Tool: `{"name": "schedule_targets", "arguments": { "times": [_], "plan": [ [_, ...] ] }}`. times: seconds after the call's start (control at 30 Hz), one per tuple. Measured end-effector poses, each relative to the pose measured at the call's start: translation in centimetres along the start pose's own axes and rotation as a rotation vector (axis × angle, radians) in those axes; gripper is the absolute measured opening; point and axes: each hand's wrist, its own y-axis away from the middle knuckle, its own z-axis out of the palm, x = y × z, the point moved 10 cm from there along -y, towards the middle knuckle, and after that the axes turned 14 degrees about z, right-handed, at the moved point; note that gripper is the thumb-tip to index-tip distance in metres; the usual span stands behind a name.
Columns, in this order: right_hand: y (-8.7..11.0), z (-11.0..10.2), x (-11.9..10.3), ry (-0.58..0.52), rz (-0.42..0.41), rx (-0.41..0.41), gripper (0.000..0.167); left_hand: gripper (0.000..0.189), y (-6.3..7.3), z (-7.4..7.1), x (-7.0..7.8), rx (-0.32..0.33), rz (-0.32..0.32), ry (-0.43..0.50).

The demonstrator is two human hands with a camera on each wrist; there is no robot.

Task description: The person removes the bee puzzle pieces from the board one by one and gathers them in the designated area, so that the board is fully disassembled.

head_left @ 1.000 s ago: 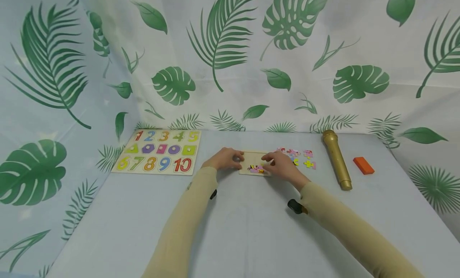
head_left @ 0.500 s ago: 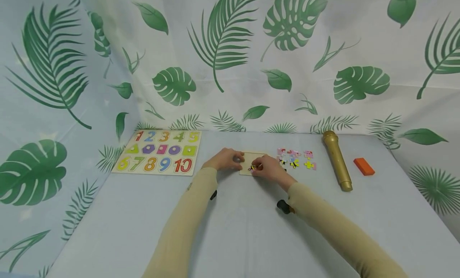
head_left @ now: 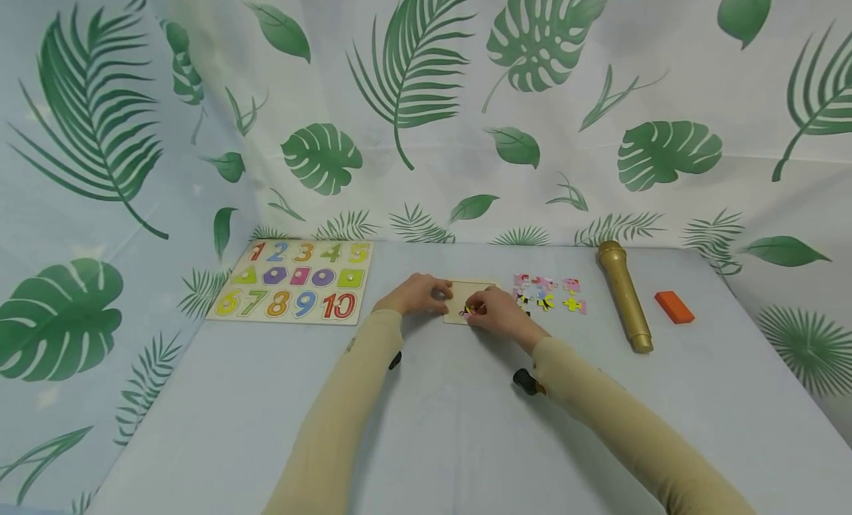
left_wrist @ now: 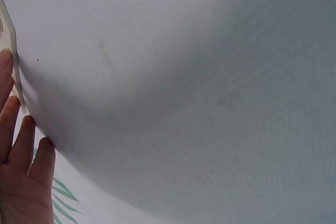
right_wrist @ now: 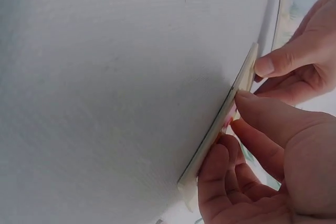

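A small pale wooden puzzle board (head_left: 471,289) lies flat mid-table. The left hand (head_left: 418,294) holds its left edge, with thumb and fingers at that side; the left wrist view shows the fingertips along the rim. Over the board's lower right part, the right hand (head_left: 499,313) pinches a puzzle piece (right_wrist: 229,116) that is mostly hidden by the fingers; pink and yellow show in the right wrist view. A bit of black-and-yellow print (head_left: 465,310) shows on the board beside the fingertips. Loose jigsaw pieces (head_left: 571,285) lie just right of the board.
A number-and-shape board (head_left: 310,278) lies at the back left. To the right are a gold microphone-shaped stick (head_left: 624,297) and an orange block (head_left: 674,307). A leaf-print cloth (head_left: 452,182) hangs behind the table.
The right hand has moved left and toward the person, from the board's right edge onto its lower part, and its fingers have come together. The left hand has stayed in place.
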Motion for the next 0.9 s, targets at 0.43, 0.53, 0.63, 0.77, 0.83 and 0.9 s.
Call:
{"name": "schedule_targets", "arguments": {
  "times": [0.43,0.53,0.63,0.77,0.83,0.9],
  "plan": [
    [0.46,-0.01,-0.32,0.001,-0.011,-0.018,0.028,0.037,0.14,-0.14,0.22,0.004,-0.004,0.017],
    [0.41,0.0,-0.2,-0.007,0.002,-0.025,0.028,0.037,0.16,-0.16,0.25,0.005,-0.006,0.021],
    [0.35,0.0,-0.12,-0.016,0.005,-0.026,0.027,0.036,0.19,-0.22,0.33,0.005,-0.003,0.017],
    [0.3,0.0,-0.09,-0.033,-0.001,-0.021,0.025,0.036,0.24,-0.34,0.52,0.008,0.004,0.015],
    [0.32,0.02,-0.11,-0.04,-0.007,-0.022,0.024,0.036,0.26,-0.36,0.59,0.009,0.007,0.015],
    [0.36,0.07,-0.17,-0.04,-0.015,-0.026,0.024,0.036,0.28,-0.35,0.61,0.009,0.009,0.017]
  ]
}}
